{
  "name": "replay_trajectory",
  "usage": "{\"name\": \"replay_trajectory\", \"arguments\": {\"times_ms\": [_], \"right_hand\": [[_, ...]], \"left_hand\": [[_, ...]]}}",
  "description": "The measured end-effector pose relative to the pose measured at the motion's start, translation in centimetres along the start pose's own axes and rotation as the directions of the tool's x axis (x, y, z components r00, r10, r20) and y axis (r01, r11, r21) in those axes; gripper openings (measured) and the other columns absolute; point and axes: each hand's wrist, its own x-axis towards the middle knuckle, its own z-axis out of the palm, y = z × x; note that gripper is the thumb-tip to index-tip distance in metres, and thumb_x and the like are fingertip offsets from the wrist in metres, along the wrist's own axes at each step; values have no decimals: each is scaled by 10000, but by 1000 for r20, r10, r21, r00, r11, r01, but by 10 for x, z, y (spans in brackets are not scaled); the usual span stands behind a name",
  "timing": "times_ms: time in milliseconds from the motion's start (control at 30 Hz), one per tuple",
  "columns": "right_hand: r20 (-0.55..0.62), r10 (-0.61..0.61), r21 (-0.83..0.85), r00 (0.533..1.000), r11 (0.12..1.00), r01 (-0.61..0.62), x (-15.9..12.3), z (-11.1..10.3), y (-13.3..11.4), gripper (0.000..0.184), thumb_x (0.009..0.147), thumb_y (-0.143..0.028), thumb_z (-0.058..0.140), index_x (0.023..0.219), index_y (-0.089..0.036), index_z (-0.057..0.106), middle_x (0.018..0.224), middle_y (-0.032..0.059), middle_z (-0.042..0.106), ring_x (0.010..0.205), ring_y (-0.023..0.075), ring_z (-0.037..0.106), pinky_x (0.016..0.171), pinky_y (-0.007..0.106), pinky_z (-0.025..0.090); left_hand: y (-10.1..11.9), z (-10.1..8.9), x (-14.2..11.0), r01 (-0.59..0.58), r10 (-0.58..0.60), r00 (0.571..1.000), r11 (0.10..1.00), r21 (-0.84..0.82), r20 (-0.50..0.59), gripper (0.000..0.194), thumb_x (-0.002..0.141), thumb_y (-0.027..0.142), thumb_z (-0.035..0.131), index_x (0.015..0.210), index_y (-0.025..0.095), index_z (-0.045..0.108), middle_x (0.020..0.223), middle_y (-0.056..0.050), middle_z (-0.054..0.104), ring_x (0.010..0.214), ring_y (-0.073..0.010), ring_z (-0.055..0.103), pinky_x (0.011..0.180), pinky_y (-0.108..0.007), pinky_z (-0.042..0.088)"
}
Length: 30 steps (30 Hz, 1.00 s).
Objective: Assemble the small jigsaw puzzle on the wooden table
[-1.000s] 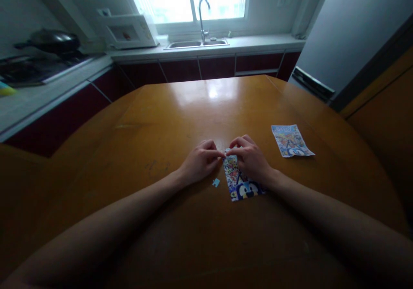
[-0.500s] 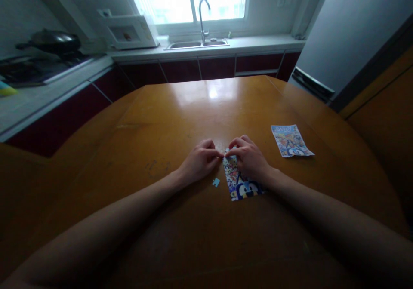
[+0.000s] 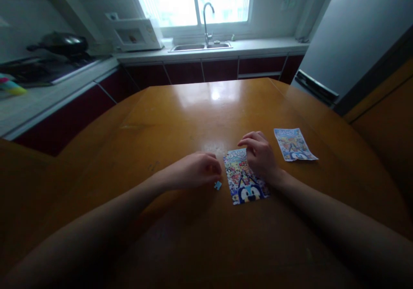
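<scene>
A jigsaw puzzle (image 3: 238, 175) lies on the table, with a blue cartoon dog at its near end and a crowd of small colourful figures above. My left hand (image 3: 202, 168) is left of the puzzle, fingers curved and apart from the thumb. Just below its fingertips lies a loose light-blue puzzle piece (image 3: 218, 186); it does not look gripped. Over the puzzle's upper right side rests my right hand (image 3: 260, 155), loosely curled with its forefinger stretched out and nothing seen in it. That hand hides part of the puzzle's right side.
A creased picture sheet (image 3: 294, 145) with the same design lies to the right on the wooden table (image 3: 180, 121). Beyond the table are a counter with a sink (image 3: 190, 47), a microwave (image 3: 134, 35) and a stove with a black pan (image 3: 63, 44). A fridge (image 3: 358, 35) stands at right.
My left hand has left the puzzle's upper left corner and come down towards the loose piece. My right hand has drawn back to the right, uncovering more of the puzzle. The view has shifted slightly.
</scene>
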Motion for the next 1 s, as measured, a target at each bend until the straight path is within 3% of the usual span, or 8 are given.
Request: {"name": "replay_trajectory", "arguments": {"times_ms": [200, 367, 467, 533, 600, 700, 767, 1000], "right_hand": [[-22, 35, 17, 999, 999, -35, 3, 4, 10, 276, 827, -37, 500, 790, -233, 690, 860, 62, 653, 915, 240, 571, 808, 401, 468], [-30, 64, 29, 998, 998, -63, 3, 5, 10, 261, 826, -52, 512, 758, -235, 687, 850, 59, 661, 905, 237, 577, 804, 399, 465], [-38, 81, 43, 996, 996, -79, 4, 5, 12, 257, 820, -55, 517, 739, -231, 686, 834, 57, 662, 892, 233, 581, 801, 396, 464], [-49, 94, 57, 994, 994, -91, 4, 5, 13, 257, 817, -55, 516, 735, -226, 688, 830, 59, 663, 887, 230, 583, 802, 394, 463], [-59, 111, 71, 992, 992, -107, 5, 6, 15, 259, 816, -55, 512, 733, -223, 691, 828, 60, 664, 885, 228, 584, 803, 392, 462], [-64, 144, 85, 988, 987, -138, 6, 7, 17, 258, 815, -63, 513, 724, -227, 691, 820, 56, 666, 874, 227, 587, 793, 388, 459], [-65, 156, 89, 986, 985, -150, 6, 7, 18, 254, 812, -68, 518, 717, -229, 690, 816, 53, 668, 870, 225, 589, 793, 387, 458], [-54, 156, 89, 986, 984, -151, 7, 9, 17, 253, 811, -69, 524, 710, -234, 687, 814, 50, 668, 874, 224, 591, 804, 385, 459]], "left_hand": [[14, 4, -5, -3, -3, 993, 999, 50, 117, 158, 785, 113, 667, 885, 221, 723, 891, -16, 665, 761, -149, 607, 677, -250, 460], [12, 8, -5, -24, 24, 995, 1000, 0, 97, 123, 767, 82, 650, 816, 191, 676, 978, -36, 646, 833, -159, 608, 718, -257, 479], [8, 9, -5, -36, 37, 996, 999, -17, 76, 114, 763, 76, 637, 794, 185, 655, 843, -11, 645, 721, -132, 577, 632, -231, 445], [2, 10, -2, -18, 19, 1000, 999, -42, 25, 95, 784, 90, 623, 767, 178, 653, 721, 11, 627, 635, -112, 544, 575, -218, 411], [-7, 11, 4, 20, -31, 993, 995, -95, -111, 74, 816, 132, 623, 796, 170, 684, 695, 8, 644, 618, -106, 552, 568, -215, 418], [-21, 12, 15, 43, -132, 924, 968, -246, -359, 152, 857, 213, 633, 953, 154, 735, 813, -43, 735, 697, -131, 632, 639, -248, 500], [-28, 14, 21, 37, -183, 879, 947, -321, -440, 152, 854, 223, 649, 935, 145, 751, 872, -71, 762, 755, -150, 671, 691, -276, 541], [-27, 27, 30, 93, -306, 820, 905, -415, -483, 110, 818, 217, 713, 873, 134, 760, 833, -74, 770, 710, -143, 678, 664, -262, 545]]}}
